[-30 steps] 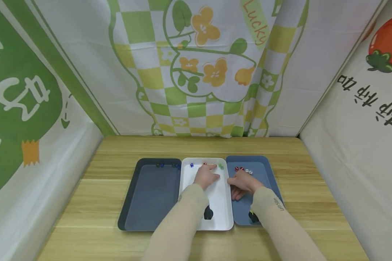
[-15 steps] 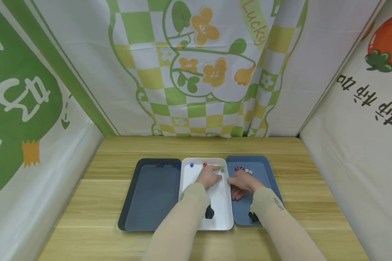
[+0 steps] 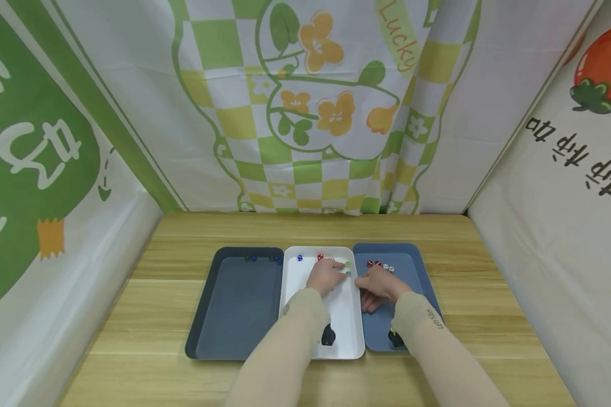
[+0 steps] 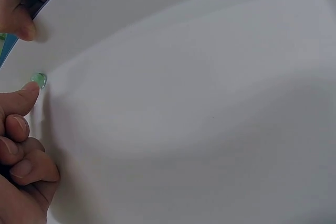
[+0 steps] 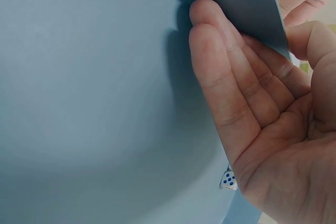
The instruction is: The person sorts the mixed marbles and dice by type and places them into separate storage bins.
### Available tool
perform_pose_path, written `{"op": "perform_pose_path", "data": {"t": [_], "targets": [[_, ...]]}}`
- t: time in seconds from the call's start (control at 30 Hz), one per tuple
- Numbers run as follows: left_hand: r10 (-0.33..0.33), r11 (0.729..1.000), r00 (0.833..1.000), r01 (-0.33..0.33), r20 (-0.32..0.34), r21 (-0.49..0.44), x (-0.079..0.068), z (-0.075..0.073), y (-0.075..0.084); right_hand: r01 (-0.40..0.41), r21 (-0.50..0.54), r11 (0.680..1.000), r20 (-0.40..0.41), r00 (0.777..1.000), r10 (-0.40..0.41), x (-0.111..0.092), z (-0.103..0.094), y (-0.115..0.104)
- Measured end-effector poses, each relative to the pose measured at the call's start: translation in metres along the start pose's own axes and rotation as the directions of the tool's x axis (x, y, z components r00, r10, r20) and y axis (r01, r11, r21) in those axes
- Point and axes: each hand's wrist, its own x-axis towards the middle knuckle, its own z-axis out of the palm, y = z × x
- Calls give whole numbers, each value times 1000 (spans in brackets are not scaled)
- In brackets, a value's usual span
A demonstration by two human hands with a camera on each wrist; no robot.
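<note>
from my end of the feed i have the left hand (image 3: 325, 277) low in the head view, just right of centre, over the white tray (image 3: 343, 319). its thumb is out straight and touches a green piece (image 4: 39, 81) at the left edge of the left wrist view; the fingers below it there look bent under, and what i see on the piece is a touch, not a pinch. in the head view a light green piece (image 3: 347, 264) sits by the index fingertip.

the right hand (image 3: 379, 281) is further right, at the left wall of the blue tray (image 3: 411, 274). in the right wrist view its lower fingers lie nearly straight inside that wall, the thumb bent at the rim; whether they squeeze it i cannot tell.

red dice (image 3: 369, 263) and white dice (image 3: 391, 269) lie just above that hand in the head view. a blue die (image 3: 300, 258) and a red die (image 3: 320, 257) lie along the white tray's top edge. left of it on the tabletop (image 3: 147, 316) is a dark grey tray (image 3: 234, 311).
</note>
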Motion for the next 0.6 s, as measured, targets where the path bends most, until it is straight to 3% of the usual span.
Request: {"op": "perform_pose_path", "data": {"t": [0.23,0.6], "targets": [[-7,1000,1000,7,16,17,3,5,-5,-3,-12,1000,2,1000,3,-1,0,0],[-43,993,999,43,-5,110,-3,9,3,-4,-4,1000,-3,1000,4,-4,0,-4]]}}
